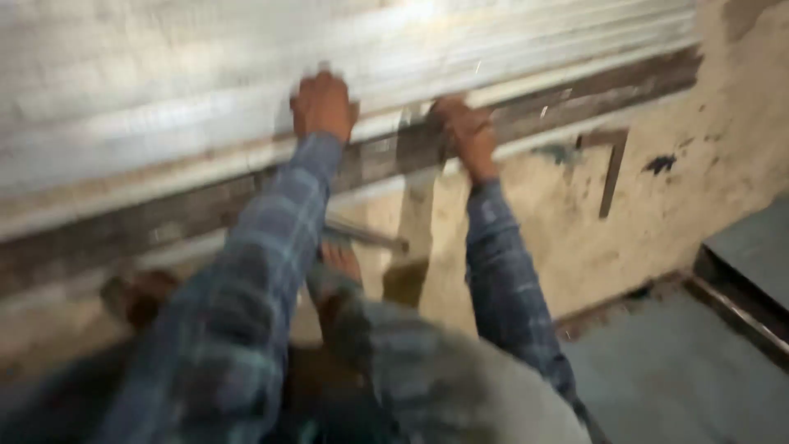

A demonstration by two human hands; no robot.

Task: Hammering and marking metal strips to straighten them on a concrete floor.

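Ribbed shutter (246, 90) blocks ahead; bare floor (682, 370) lies open rightward.

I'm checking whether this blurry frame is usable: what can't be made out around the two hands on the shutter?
- Head view, left hand: motion blur hides its grip on the grey corrugated metal roller shutter.
- Right hand: fingers smeared at the shutter's dark bottom rail; open or closed is unclear.
- Thin metal rod: partly hidden behind the left plaid sleeve.
- Lower left: too blurred to identify.
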